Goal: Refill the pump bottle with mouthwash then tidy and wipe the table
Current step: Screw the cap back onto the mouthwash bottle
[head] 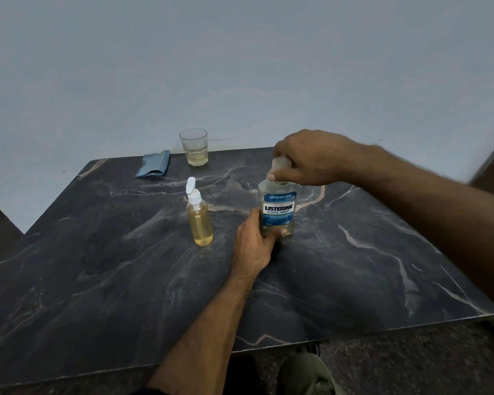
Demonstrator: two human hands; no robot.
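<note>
Right of the frame's centre, on the dark marble table point(354, 266), stands the mouthwash bottle point(279, 208), upright, its blue label facing me. My left hand point(255, 243) grips its lower part, thumb across the front near the base, fingers curled round the far side. My right hand point(305, 161) comes in from the right of the frame and pinches the clear cap point(280, 163) at the bottle's top; whether the cap sits on the neck or is already lifted off, I cannot quite tell, since my fingers cover the join. Just left of the mouthwash bottle, apart from it, stands the pump bottle point(199, 220), mostly full of yellowish liquid, with its white pump head on. Toward the upper middle, near the table's far edge, stands a glass point(194, 148) with a little pale liquid in it. Left of the glass lies a folded blue cloth point(153, 164).
</note>
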